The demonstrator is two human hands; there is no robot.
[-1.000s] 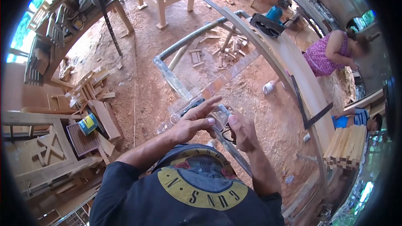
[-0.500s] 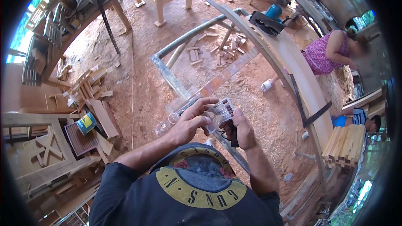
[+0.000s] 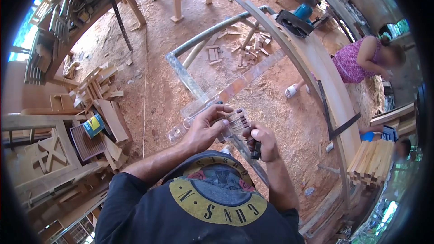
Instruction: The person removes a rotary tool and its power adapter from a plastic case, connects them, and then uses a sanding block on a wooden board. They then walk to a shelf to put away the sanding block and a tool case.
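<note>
In the head view my left hand [image 3: 209, 126] grips a small clear plastic case [image 3: 237, 118] with its fingers behind and thumb at its near edge. Several slim pieces with dark reddish ends lie in a row inside the case. Just right of it, my right hand [image 3: 266, 142] is closed around a small dark object [image 3: 256, 149] with a black, rounded end pointing down; its kind I cannot tell. The right thumb is close to the case's lower right corner. Below both hands runs a grey metal bar [image 3: 247, 156].
A long plank [image 3: 332, 70] curves along the right, bearing a teal power saw [image 3: 302, 13]. One person [image 3: 361, 58] stands beyond it, another sits near stacked wood strips [image 3: 371, 158]. Wood scraps [image 3: 251, 52] litter the floor. At left are a paint can [image 3: 94, 126] and furniture parts.
My right hand has drawn slightly down from the case, and its thumb has left the case's right edge. The case has tilted a little. The whole view has shifted slightly.
</note>
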